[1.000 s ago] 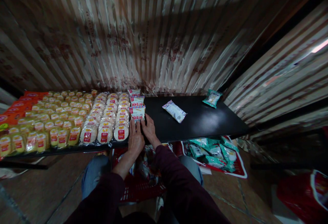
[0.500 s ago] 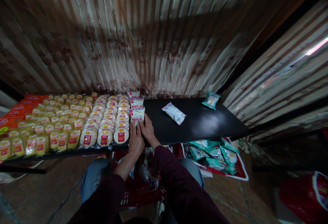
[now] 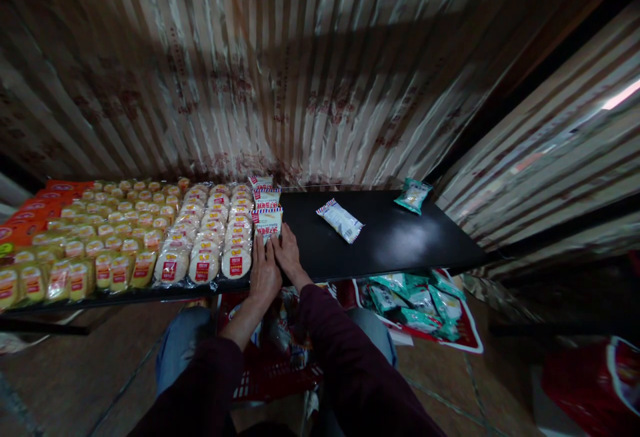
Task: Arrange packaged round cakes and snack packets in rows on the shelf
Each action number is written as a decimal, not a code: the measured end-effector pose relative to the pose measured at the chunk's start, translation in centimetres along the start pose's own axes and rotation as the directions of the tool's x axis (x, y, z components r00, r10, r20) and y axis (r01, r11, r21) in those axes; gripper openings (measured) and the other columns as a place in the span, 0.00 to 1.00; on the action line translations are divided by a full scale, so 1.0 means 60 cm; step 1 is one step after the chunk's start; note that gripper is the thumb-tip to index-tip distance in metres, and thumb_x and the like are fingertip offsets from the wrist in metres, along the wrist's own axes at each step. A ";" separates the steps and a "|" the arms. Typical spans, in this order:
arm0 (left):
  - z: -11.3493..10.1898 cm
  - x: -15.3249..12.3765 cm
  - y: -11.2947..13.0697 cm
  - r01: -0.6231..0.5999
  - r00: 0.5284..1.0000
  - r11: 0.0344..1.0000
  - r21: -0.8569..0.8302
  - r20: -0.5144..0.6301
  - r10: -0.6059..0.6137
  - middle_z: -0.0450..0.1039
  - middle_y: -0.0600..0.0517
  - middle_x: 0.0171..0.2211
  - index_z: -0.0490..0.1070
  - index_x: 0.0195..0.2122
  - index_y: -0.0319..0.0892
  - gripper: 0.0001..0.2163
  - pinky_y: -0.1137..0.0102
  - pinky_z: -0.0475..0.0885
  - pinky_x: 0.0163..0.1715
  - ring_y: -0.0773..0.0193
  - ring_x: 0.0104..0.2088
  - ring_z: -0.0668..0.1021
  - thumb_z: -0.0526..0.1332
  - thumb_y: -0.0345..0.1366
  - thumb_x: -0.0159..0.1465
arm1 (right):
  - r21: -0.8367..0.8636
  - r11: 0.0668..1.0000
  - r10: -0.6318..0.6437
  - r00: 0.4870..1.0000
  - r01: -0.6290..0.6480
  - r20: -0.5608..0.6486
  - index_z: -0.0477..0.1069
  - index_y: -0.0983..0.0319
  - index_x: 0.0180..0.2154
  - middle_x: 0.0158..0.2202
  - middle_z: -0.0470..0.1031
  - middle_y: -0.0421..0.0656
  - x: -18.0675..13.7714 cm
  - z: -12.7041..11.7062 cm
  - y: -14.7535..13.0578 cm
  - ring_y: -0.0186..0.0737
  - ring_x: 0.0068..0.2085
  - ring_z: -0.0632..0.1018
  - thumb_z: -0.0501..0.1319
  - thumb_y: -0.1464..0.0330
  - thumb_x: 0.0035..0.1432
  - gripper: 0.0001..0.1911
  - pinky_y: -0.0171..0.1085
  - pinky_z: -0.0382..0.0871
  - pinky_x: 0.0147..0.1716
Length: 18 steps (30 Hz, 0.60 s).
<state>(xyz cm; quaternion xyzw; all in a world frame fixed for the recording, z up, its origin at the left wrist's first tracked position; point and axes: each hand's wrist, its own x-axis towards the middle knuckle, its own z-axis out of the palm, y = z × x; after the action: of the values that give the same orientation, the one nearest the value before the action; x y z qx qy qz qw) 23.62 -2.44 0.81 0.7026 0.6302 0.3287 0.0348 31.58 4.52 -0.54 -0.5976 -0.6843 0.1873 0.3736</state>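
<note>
At the front of a short row, a white snack packet (image 3: 268, 222) with a red-and-blue striped top edge lies leaning on the packets behind it. My left hand (image 3: 265, 275) has its fingertips on the packet's near edge. On its right corner sit the fingers of my right hand (image 3: 289, 254), so both hands grip the packet between them. Two like packets, one of them the middle packet (image 3: 267, 197), overlap behind it. Just left run columns of round wrapped rice crackers (image 3: 237, 263). Another striped packet (image 3: 341, 221) lies loose on the black shelf (image 3: 315, 253) to the right.
Yellow wrapped cakes (image 3: 120, 270) and orange packets (image 3: 37, 211) fill the shelf's left part. A green packet (image 3: 413, 195) lies far right. Below are a red basket of green packets (image 3: 423, 300) and another red basket (image 3: 270, 383) between my knees. Striped sheeting (image 3: 320, 77) hangs behind.
Almost nothing differs. Both hands stay on the front packet, and the view has shifted very slightly.
</note>
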 end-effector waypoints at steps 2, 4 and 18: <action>-0.004 -0.003 0.002 -0.001 1.000 1.000 -0.002 0.002 0.001 0.43 0.29 0.66 0.54 0.61 0.25 0.29 0.51 0.54 0.62 0.45 0.67 0.45 0.51 0.20 0.56 | 0.013 1.000 0.019 1.000 -0.019 -0.012 0.56 0.70 0.61 0.62 0.60 0.55 -0.004 -0.001 -0.002 0.47 0.65 0.58 0.48 0.60 0.63 0.30 0.47 0.53 0.62; -0.007 -0.008 0.004 -0.002 1.000 1.000 -0.007 0.002 0.002 0.41 0.31 0.67 0.54 0.62 0.27 0.30 0.51 0.54 0.62 0.46 0.67 0.44 0.52 0.20 0.56 | 0.033 0.999 0.041 0.999 -0.040 -0.024 0.56 0.69 0.62 0.63 0.59 0.55 -0.009 -0.004 -0.006 0.47 0.65 0.57 0.49 0.60 0.63 0.30 0.47 0.53 0.62; -0.003 -0.104 0.007 -0.045 0.993 0.992 -0.116 0.101 0.057 0.49 0.35 0.65 0.51 0.63 0.32 0.29 0.53 0.55 0.63 0.52 0.67 0.49 0.52 0.24 0.58 | 0.083 0.993 0.093 0.989 -0.084 -0.113 0.62 0.68 0.58 0.62 0.60 0.55 -0.122 -0.029 -0.023 0.45 0.63 0.60 0.47 0.66 0.62 0.25 0.48 0.54 0.62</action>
<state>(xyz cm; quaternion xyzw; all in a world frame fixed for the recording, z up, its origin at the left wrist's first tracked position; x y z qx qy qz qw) 23.97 -8.24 -1.44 0.7317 0.5895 0.3276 0.0993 31.96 -3.11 -0.57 -0.6223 -0.6262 0.1951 0.4272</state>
